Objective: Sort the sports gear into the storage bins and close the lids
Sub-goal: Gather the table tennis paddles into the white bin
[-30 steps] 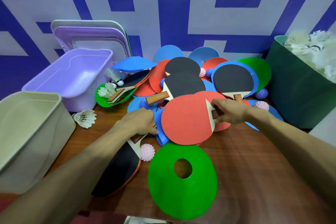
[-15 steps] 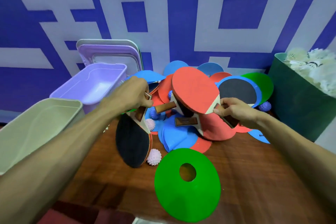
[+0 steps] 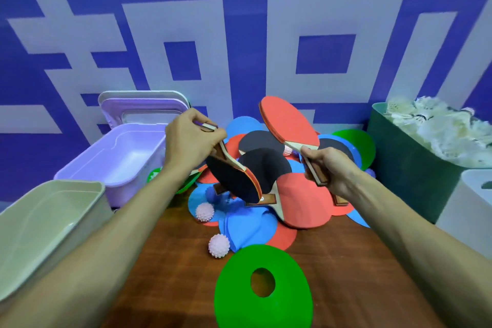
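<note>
My left hand [image 3: 190, 142] grips the handle of a black-faced paddle [image 3: 234, 178], whose blade hangs down over the pile. My right hand [image 3: 326, 166] grips the handle of a red-faced paddle [image 3: 288, 124], raised with its blade pointing up and left. Below both lies a heap of paddles [image 3: 300, 200], flat blue [image 3: 247, 224] and red discs, and pink spiky balls [image 3: 218, 245]. An open purple bin [image 3: 119, 157] stands at the left, with lids [image 3: 143, 108] leaning on the wall behind it. An open beige bin [image 3: 40, 224] sits nearer me at the left.
A green disc with a centre hole [image 3: 262, 285] lies on the wooden table [image 3: 346, 261] in front. A dark green bin [image 3: 410, 165] heaped with white shuttlecocks [image 3: 436, 125] stands at the right, with a white bin [image 3: 471, 202] before it. The blue-and-white wall is close behind.
Both hands have lifted their paddles off the pile. The left paddle rose and swung toward the middle; the red paddle rose higher and tilted upright.
</note>
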`<action>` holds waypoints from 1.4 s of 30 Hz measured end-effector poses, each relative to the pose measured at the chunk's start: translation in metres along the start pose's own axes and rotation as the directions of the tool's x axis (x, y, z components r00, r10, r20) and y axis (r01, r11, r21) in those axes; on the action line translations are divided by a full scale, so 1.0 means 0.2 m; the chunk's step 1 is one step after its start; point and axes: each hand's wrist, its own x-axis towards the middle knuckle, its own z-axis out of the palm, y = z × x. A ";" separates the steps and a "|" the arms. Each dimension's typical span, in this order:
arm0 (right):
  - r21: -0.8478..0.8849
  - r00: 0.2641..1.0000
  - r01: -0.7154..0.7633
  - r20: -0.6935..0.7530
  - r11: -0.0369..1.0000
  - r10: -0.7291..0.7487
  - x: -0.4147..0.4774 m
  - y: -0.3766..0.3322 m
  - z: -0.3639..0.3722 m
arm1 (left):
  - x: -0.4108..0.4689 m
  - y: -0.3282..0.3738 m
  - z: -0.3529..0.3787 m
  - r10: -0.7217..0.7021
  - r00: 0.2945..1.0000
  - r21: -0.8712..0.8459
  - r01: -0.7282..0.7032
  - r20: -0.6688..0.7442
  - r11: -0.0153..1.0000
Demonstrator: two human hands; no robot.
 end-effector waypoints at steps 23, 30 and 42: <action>0.080 0.955 0.126 -0.279 0.989 -0.100 -0.01 -0.01 0.10 | -0.30 0.07 0.42 -0.335 0.910 -0.728 0.399 0.242 0.557; 0.284 0.972 0.183 -0.196 0.941 -0.130 0.00 0.01 0.09 | -0.29 0.03 0.44 -0.229 0.858 -0.659 0.502 0.459 0.560; 0.145 0.969 0.246 -0.059 0.958 -0.240 -0.08 0.05 -0.04 | -0.15 0.10 0.59 -0.219 0.678 -0.466 0.669 0.702 0.580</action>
